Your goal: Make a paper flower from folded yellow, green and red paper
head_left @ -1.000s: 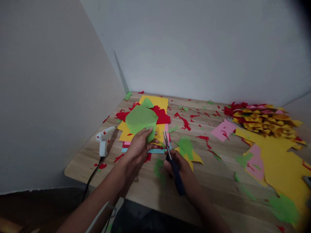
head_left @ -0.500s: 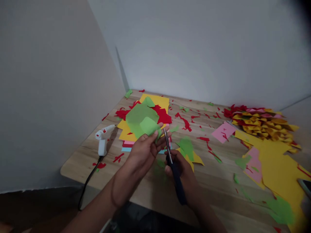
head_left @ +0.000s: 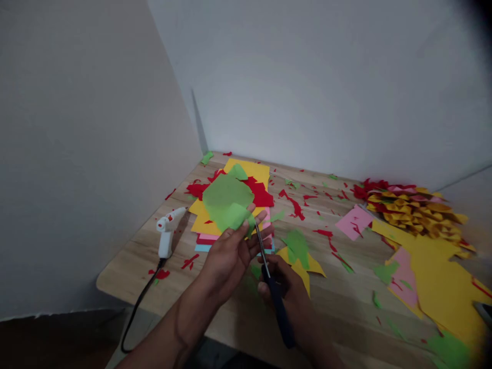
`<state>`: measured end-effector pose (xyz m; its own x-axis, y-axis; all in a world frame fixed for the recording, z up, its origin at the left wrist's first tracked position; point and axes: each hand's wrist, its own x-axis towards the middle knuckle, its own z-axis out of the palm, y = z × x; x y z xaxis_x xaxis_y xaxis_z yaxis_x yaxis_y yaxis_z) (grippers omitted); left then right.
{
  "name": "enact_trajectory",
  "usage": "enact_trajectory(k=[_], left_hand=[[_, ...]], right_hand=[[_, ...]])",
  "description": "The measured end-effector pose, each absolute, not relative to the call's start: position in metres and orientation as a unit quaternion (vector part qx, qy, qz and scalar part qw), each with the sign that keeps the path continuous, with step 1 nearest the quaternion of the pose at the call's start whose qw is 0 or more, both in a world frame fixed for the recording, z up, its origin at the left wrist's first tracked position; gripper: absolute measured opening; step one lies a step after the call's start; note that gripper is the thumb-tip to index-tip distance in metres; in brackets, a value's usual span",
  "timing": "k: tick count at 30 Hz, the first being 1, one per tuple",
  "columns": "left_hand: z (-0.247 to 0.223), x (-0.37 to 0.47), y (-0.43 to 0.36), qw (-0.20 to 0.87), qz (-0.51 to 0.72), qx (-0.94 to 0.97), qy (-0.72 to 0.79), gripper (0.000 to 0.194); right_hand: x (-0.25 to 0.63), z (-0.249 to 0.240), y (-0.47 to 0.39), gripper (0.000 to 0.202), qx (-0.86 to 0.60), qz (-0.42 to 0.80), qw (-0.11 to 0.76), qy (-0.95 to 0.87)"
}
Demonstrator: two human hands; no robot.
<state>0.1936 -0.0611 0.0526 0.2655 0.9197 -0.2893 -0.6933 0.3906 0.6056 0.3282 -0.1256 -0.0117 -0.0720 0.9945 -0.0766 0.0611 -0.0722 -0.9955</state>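
Note:
Between the thumb and fingers of my left hand (head_left: 226,261) is a small light green piece of paper (head_left: 237,214), held up over the paper stack. My right hand (head_left: 286,289) grips dark-handled scissors (head_left: 277,302), their blades pointing up and away from me. The blade tips reach the right edge of the green piece, close to my left fingertips. Behind the held piece lies a larger green sheet (head_left: 226,192) on top of red, yellow, pink and blue paper (head_left: 202,248).
A white glue gun (head_left: 165,243) stands on the left, its black cord hanging over the table edge. Red and green scraps (head_left: 294,205) litter the wooden table. Far right are a ruffled yellow, red and pink paper pile (head_left: 417,210) and yellow sheets (head_left: 438,277).
The whole scene sits slightly lower in view as the camera tilts. The scissors' tips have shifted a little left against the green paper; both hands keep their hold.

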Motion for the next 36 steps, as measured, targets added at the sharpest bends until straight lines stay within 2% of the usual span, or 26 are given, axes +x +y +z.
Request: enact_trajectory(k=[4,10,17,29,33,36], left_hand=[[0.054,0.198,-0.056,0.775,0.533,0.187,0.283,0.044],[0.050,0.218,-0.061,0.701,0.597,0.219,0.324,0.038],[0.051,0.222,-0.064,0.681,0.603,0.236,0.342,0.039],[0.050,0.225,-0.062,0.699,0.605,0.222,0.310,0.044],[0.046,0.226,-0.060,0.702,0.607,0.212,0.306,0.038],[0.044,0.221,-0.055,0.689,0.613,0.209,0.326,0.027]], right_hand=[[0.325,-0.018,-0.129,0.036,-0.504,0.532,0.461,-0.501],[0.309,-0.019,-0.135,0.035,-0.415,0.586,0.506,-0.478],[0.303,-0.016,-0.134,0.042,-0.441,0.582,0.529,-0.432],[0.317,-0.027,-0.126,0.047,-0.484,0.559,0.512,-0.436],[0.319,-0.024,-0.125,0.044,-0.494,0.547,0.520,-0.433],[0.327,-0.021,-0.125,0.045,-0.523,0.544,0.491,-0.435]])
